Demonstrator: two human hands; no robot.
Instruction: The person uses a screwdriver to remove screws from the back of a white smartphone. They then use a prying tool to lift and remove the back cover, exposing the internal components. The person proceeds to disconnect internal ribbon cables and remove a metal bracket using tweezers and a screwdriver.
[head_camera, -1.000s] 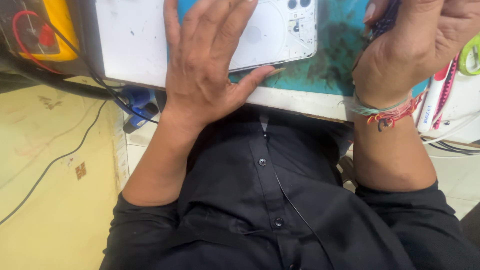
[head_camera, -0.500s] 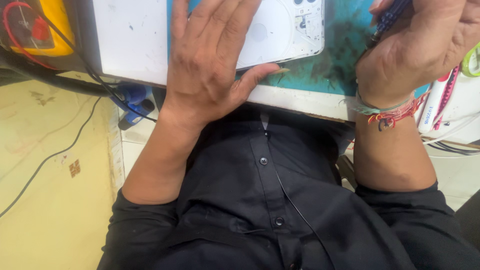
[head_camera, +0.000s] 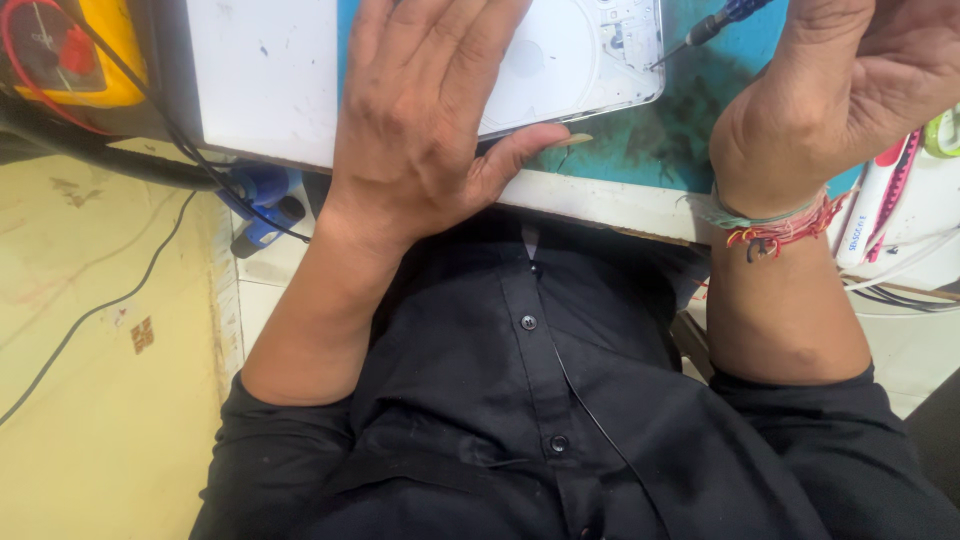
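A white phone (head_camera: 580, 60) lies back-up on a teal work mat (head_camera: 680, 130) at the bench's near edge. My left hand (head_camera: 430, 120) rests flat on the phone, thumb along its lower edge, pressing it down. My right hand (head_camera: 840, 90) is closed around a small screwdriver (head_camera: 715, 25) with a dark blue handle. Its thin tip touches the phone's right side near the camera corner. Thread bands circle my right wrist.
A white board (head_camera: 265, 90) lies left of the mat. A yellow meter (head_camera: 70, 55) with red and black leads sits at the top left. A blue tool (head_camera: 260, 205) hangs below the bench edge. Tubes and white cables (head_camera: 890, 230) lie at the right.
The view has shifted so the bench sits lower in frame. The screwdriver tip now shows against the phone's right side. My left hand stays pressed on the phone.
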